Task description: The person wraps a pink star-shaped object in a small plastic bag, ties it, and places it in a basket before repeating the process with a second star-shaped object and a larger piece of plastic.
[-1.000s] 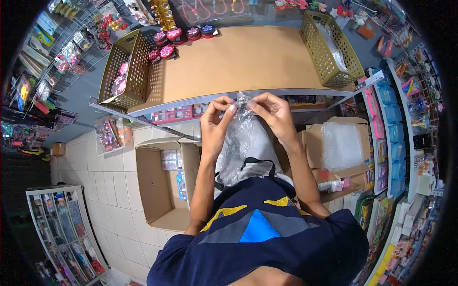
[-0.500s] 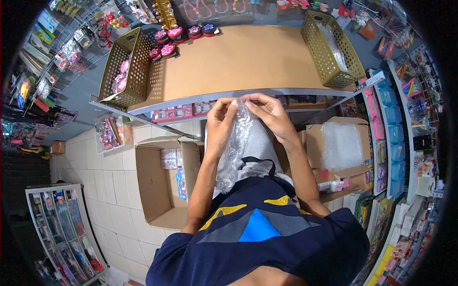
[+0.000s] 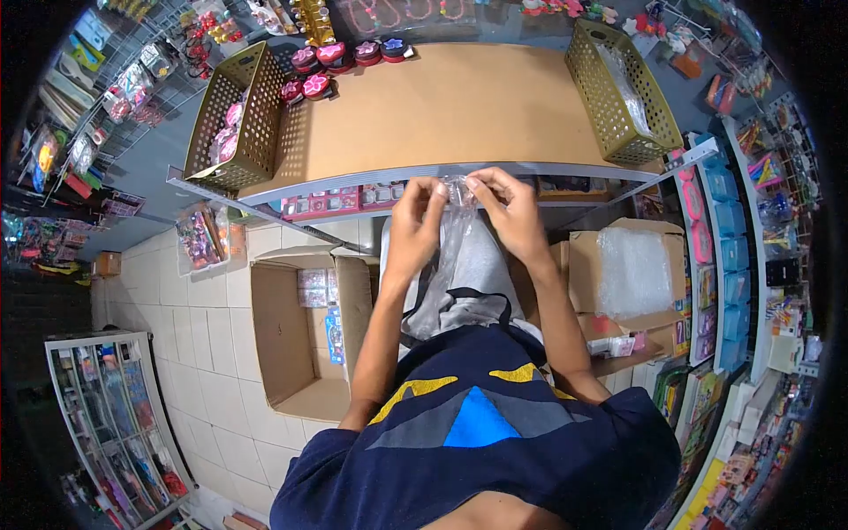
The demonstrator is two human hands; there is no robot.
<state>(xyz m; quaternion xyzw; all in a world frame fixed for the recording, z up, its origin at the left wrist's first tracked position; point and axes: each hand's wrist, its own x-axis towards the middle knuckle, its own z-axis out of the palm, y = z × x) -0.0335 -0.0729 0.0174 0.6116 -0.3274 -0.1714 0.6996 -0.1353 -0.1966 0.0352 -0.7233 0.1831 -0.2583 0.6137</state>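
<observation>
A strip of clear plastic wrap (image 3: 448,252) hangs down over my lap, its top end held at the front edge of the shelf (image 3: 442,110). My left hand (image 3: 419,223) pinches one side of that top end between thumb and fingers. On the other side, my right hand (image 3: 510,212) grips it the same way, fingertips close to the left ones. The plastic between them is bunched and shiny. Round flower-topped items (image 3: 332,58), pink and blue on dark bases, stand at the shelf's back left, apart from both hands.
Olive perforated baskets stand at the shelf's left (image 3: 258,124) and right (image 3: 609,115) ends. An open cardboard box (image 3: 287,371) is on the floor to my left; another box (image 3: 583,265) with bubble wrap (image 3: 634,272) is to my right. Stocked racks line both sides.
The hands have shifted slightly at the top of the plastic and spread a little apart. The hanging plastic is now narrower and straighter over my lap.
</observation>
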